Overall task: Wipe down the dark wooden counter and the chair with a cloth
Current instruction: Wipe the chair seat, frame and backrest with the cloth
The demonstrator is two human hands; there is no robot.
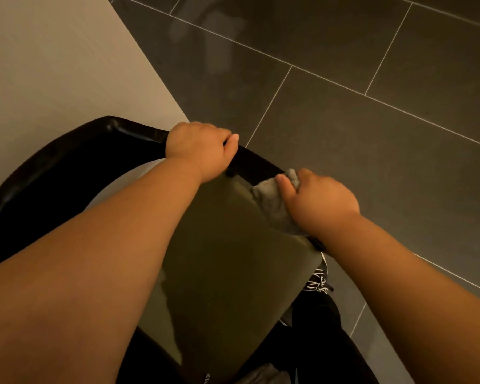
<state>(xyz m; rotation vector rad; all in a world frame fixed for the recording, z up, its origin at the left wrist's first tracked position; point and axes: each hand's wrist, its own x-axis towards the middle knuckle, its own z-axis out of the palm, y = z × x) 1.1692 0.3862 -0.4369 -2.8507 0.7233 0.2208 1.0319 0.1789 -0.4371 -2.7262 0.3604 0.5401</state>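
The left hand [198, 149] is curled over the black curved rail [139, 131] of the chair [53, 176], knuckles up. Its fingers wrap down the far side, and the thumb tip shows at the right end of the fist. It grips the rail firmly near the middle of the curve.

The right hand [316, 200] sits to the right of it and a little nearer. It is closed around a bunched grey cloth [272, 206]. The thumb lies across the top of the cloth and the other fingers are folded under, out of sight. The cloth is pressed against the chair where the right end of the rail comes down to the edge of the seat [227, 259]. Part of it hangs over the seat's right rim. Both forearms reach in from the near edge, the left one crossing over the left part of the seat.

The seat is a flat olive-green pad, tilted in the view so that one corner points near. The black frame curves round from far to the left side.

The floor [372, 134] to the far right is laid in large dark grey tiles with thin pale grout lines and has a dull sheen. At far left is a pale beige surface [53, 65] with a straight diagonal edge; I cannot tell whether it is a wall or a panel. Near the seat's right edge a black shoe [317, 282] with white laces and a dark trouser leg [316, 342] show on the tiles.
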